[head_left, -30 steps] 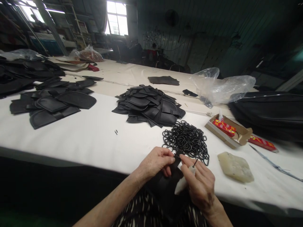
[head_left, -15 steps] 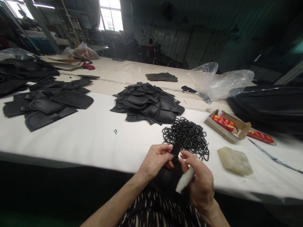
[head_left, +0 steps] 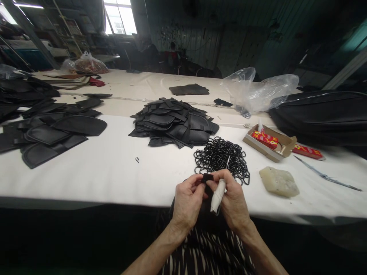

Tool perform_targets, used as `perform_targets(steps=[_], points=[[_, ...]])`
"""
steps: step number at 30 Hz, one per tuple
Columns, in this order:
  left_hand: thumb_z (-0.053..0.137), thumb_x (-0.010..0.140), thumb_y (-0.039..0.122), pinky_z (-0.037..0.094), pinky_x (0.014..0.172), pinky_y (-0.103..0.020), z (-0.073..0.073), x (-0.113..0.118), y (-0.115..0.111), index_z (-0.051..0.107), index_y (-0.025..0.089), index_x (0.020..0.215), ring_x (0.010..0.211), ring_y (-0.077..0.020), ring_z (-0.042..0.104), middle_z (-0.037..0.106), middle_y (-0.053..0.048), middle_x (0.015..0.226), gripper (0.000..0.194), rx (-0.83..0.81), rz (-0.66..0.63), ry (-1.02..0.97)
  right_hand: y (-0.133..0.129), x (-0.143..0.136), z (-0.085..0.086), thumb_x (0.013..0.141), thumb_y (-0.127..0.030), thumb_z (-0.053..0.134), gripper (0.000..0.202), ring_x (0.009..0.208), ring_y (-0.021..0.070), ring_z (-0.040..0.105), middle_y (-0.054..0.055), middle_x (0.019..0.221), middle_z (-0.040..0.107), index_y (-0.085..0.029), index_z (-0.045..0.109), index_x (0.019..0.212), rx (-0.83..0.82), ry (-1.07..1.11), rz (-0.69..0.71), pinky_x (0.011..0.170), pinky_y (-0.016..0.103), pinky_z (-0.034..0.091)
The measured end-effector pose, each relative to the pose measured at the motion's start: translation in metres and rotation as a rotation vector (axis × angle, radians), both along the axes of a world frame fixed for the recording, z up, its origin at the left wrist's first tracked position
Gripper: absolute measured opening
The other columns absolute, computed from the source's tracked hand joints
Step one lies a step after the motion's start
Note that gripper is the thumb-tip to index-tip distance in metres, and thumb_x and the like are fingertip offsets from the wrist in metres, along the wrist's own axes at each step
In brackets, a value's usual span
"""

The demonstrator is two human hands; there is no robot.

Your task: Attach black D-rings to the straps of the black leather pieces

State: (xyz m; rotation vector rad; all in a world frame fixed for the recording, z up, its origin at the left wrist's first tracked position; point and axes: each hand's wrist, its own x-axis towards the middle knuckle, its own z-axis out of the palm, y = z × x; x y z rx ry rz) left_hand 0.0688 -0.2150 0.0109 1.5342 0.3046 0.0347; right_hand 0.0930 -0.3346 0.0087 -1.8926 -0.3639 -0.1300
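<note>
Between thumb and fingers, my left hand [head_left: 187,198] pinches a black strap [head_left: 208,177], which is bent over near the fingertips. My right hand [head_left: 235,200] grips the same strap from the other side. Tucked in its palm is an awl-like tool [head_left: 218,196] with a white wrapped handle, its thin metal shaft pointing up past the fingers. Below the strap a dark leather piece hangs toward my lap and blends with the shadow. Fingers hide whether a ring sits in the fold. Just beyond both hands lies a heap of black metal rings [head_left: 220,152].
Black leather pieces are piled mid-table [head_left: 174,122] and at the left [head_left: 54,131]. On the right are a yellowish block [head_left: 278,181], a cardboard box [head_left: 259,148] with red packets, thread snips [head_left: 325,176], a clear plastic bag [head_left: 258,93] and a large black bag [head_left: 318,114].
The strap end, which stood upright, is now folded over. My hands have drawn closer together, and the tool in my right hand has turned so its shaft points more upward.
</note>
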Motion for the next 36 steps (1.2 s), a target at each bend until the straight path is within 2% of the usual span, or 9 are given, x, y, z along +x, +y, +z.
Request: perform_targets(steps=[6,8,11,15,19,23,28,32,36], points=[[0.061,0.076,0.031,0.043,0.044,-0.018,0.015,-0.02,0.007,0.057,0.019,0.087,0.048,-0.0086,0.051,0.057,0.003,0.065,0.016,0.085,0.055,0.028,-0.007,0.012,0.005,0.08,-0.021,0.058,0.011,0.066,0.0123,0.058,-0.002,0.075,0.061,-0.022,0.048,0.077,0.034,-0.081,-0.041,0.053,0.02,0.045],[0.057,0.079,0.04,0.037,0.038,-0.018,0.019,-0.023,0.012,0.055,0.017,0.075,0.04,-0.008,0.047,0.053,0.003,0.055,0.023,-0.088,-0.072,0.156,-0.01,0.012,0.009,0.079,-0.021,0.059,0.012,0.07,0.0131,0.06,-0.002,0.078,0.063,-0.023,0.048,0.077,0.039,-0.107,-0.029,0.055,0.021,0.046],[0.039,0.088,0.047,0.045,0.042,-0.022,0.021,-0.02,0.019,0.059,0.011,0.072,0.044,-0.0123,0.056,0.062,-0.006,0.062,0.044,-0.546,-0.283,0.489,-0.01,0.005,0.017,0.081,-0.019,0.057,0.009,0.075,0.0141,0.061,0.0,0.083,0.064,-0.023,0.05,0.078,0.016,-0.192,0.06,0.061,0.023,0.049],[0.036,0.091,0.042,0.053,0.059,-0.03,0.023,-0.015,0.025,0.061,0.009,0.068,0.056,-0.018,0.064,0.066,-0.011,0.065,0.048,-0.866,-0.215,0.625,-0.006,-0.017,0.024,0.086,-0.008,0.041,0.018,0.072,0.0149,0.061,0.004,0.08,0.064,-0.02,0.051,0.078,-0.156,-0.552,0.287,0.063,0.027,0.051],[0.054,0.083,0.02,0.05,0.06,-0.023,0.022,-0.016,0.02,0.063,0.008,0.064,0.053,-0.0121,0.06,0.065,-0.006,0.059,0.024,-0.855,-0.077,0.626,-0.004,-0.036,0.023,0.08,-0.001,0.042,0.02,0.071,0.0189,0.063,0.011,0.074,0.066,-0.016,0.055,0.074,-0.368,-0.961,0.415,0.068,0.036,0.054],[0.057,0.079,0.014,0.049,0.063,-0.022,0.019,-0.018,0.012,0.066,0.006,0.062,0.058,-0.0126,0.061,0.067,-0.009,0.062,0.021,-0.754,-0.026,0.577,-0.008,-0.038,0.016,0.08,-0.003,0.039,0.023,0.079,0.0222,0.066,0.013,0.076,0.068,-0.015,0.058,0.074,-0.475,-1.083,0.435,0.075,0.041,0.055],[0.062,0.075,0.021,0.047,0.061,-0.022,0.015,-0.02,0.004,0.069,0.009,0.063,0.057,-0.0127,0.059,0.066,-0.007,0.059,0.018,-0.66,-0.021,0.322,-0.014,-0.037,0.005,0.083,-0.002,0.041,0.021,0.08,0.0181,0.064,0.01,0.082,0.067,-0.018,0.053,0.079,-0.275,-0.812,0.336,0.076,0.037,0.055],[0.062,0.076,0.029,0.046,0.061,-0.022,0.013,-0.025,-0.002,0.07,0.011,0.068,0.061,-0.0132,0.058,0.067,-0.006,0.065,0.021,-0.569,0.002,0.221,-0.011,-0.047,-0.006,0.084,-0.004,0.049,0.018,0.089,0.0166,0.062,0.005,0.091,0.065,-0.022,0.052,0.086,0.005,-0.382,0.129,0.079,0.033,0.053],[0.056,0.082,0.033,0.047,0.067,-0.025,0.009,-0.031,-0.007,0.07,0.013,0.075,0.071,-0.0158,0.059,0.067,-0.006,0.074,0.025,-0.491,-0.025,0.134,-0.003,-0.055,-0.006,0.084,-0.017,0.057,0.008,0.075,0.0114,0.063,-0.001,0.083,0.064,-0.023,0.053,0.082,0.054,-0.095,-0.097,0.066,0.02,0.051]])
